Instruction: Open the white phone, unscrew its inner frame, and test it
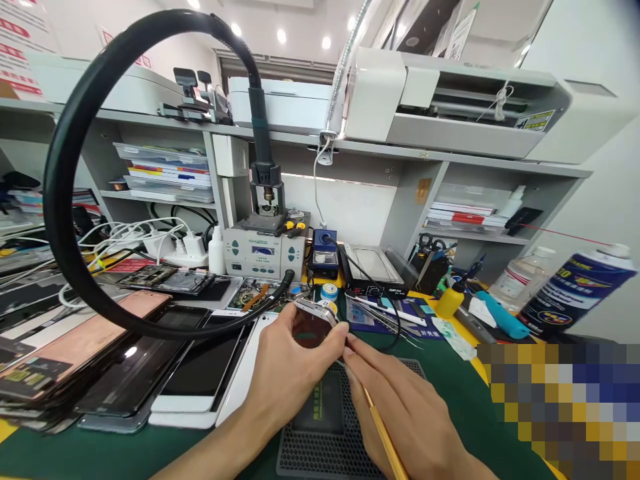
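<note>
My left hand (287,363) grips a smartphone (311,325) by its sides, tilted up above the bench with its dark face toward me. A tool with a thin golden handle (383,433) lies in my right hand (400,400), its shaft running up toward the phone's lower right edge. The tool's tip is hidden by my fingers, so its kind and whether it touches the phone cannot be made out. Both hands meet at that corner of the phone. Below them a black textured work mat (310,460) rests on the green bench surface (453,393).
Phones and phone parts (195,373) are spread and stacked on the left. A thick black hose (55,173) arches over them from the rework station (263,250). Behind stand a soldering stand (325,257) and a flat device (375,267); a spray can (575,290) and bottles stand at right.
</note>
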A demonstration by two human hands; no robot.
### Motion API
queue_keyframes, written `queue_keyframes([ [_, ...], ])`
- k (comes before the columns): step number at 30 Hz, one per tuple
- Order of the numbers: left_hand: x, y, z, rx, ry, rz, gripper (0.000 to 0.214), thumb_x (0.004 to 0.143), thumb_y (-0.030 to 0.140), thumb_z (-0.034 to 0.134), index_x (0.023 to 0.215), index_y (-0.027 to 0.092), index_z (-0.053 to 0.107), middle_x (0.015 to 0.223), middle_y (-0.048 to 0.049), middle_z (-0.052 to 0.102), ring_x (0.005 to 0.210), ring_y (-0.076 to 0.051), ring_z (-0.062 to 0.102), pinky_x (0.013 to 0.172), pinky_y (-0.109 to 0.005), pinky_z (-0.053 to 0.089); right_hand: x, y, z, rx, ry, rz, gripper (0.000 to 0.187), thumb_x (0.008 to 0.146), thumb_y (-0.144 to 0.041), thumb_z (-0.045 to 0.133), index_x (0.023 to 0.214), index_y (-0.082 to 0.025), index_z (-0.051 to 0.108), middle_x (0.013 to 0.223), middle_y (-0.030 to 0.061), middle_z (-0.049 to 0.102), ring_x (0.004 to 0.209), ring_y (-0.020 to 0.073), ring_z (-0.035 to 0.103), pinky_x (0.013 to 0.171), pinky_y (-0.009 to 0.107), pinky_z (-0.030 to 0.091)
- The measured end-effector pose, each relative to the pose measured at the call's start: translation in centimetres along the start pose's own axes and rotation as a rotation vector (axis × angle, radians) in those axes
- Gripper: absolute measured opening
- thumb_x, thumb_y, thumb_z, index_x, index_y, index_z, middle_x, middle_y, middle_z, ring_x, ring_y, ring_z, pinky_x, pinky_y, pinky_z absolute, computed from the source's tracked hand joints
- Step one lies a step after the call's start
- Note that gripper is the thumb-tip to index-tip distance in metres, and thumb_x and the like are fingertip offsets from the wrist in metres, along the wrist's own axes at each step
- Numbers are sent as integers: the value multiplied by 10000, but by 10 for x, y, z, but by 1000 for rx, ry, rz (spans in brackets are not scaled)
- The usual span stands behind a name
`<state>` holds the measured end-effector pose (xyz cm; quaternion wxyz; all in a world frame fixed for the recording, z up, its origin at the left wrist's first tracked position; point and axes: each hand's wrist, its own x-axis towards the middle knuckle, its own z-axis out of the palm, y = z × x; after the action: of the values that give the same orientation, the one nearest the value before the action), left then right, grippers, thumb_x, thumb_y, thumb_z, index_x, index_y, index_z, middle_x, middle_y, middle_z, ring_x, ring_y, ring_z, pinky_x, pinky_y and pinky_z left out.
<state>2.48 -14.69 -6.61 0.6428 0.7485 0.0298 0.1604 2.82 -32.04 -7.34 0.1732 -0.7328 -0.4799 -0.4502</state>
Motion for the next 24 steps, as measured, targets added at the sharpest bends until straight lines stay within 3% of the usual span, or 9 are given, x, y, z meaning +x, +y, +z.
queue_keyframes([
  [5,1,-2,0,0,33,7,473,784,512,753,1099,173,655,973,-89,777,863,-269,727,762,-365,576,6,2,-3,152,58,103,307,854,31,640,1143,-62,686,1054,153,780,1048,232,738,887,300,635],
  [9,3,0,-3,-29,-11,1,453,799,483,742,1117,181,624,1040,-82,766,932,-264,721,800,-367,578,16,4,-16,274,54,210,288,855,-1,637,1098,-139,706,1026,85,791,993,192,753,892,250,624],
  [13,5,5,-7,-96,-51,-17,395,793,430,739,1051,157,619,971,-82,761,970,-270,712,841,-367,568,22,9,-30,342,-23,416,216,888,-93,631,1024,-220,742,986,18,800,906,145,767,852,172,609],
  [17,7,8,-11,-109,-63,-34,421,782,437,741,1067,152,618,961,-79,752,995,-277,701,864,-372,554,19,12,-31,434,-138,574,162,900,-174,652,979,-274,752,936,-33,798,856,116,763,791,130,597],
  [24,5,8,-12,-102,-84,-53,436,775,455,738,1076,162,622,983,-76,744,1029,-282,685,863,-371,553,18,10,-24,530,-183,586,147,901,-158,639,970,-241,740,943,-9,790,890,121,754,822,141,586],
])
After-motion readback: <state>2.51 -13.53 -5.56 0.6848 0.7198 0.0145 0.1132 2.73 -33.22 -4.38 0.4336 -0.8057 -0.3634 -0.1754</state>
